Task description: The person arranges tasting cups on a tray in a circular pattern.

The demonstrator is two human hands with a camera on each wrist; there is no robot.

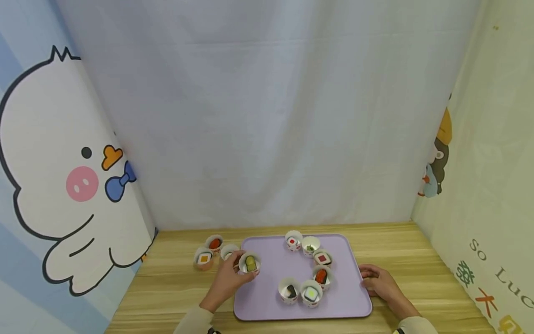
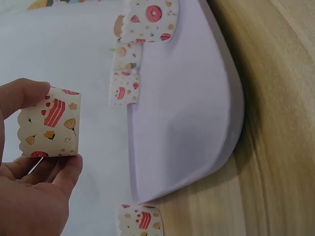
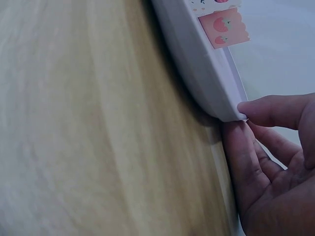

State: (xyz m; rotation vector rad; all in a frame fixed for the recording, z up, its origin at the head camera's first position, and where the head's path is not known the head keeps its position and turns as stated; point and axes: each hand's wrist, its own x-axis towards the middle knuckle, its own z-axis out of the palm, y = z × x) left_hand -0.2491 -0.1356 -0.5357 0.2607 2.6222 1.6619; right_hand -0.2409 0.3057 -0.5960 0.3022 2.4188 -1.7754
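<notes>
Hand (image 1: 227, 280) (the left) pinches one cup (image 2: 51, 125), partly hiding another cup (image 1: 224, 251).

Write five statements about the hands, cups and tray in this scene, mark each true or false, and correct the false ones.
1. The left hand grips a white paper cup with a printed pattern. True.
2. The right hand grips another cup. False: it holds the edge of the pale purple, rectangular tray.
3. Six paper cups stand on the tray. True.
4. The three paper cups off the tray stand to its right. False: those three stand to its left, on the light wood-grain table.
5. The cup in the left hand rests flat on the tray. False: it is held up in the air.
</notes>
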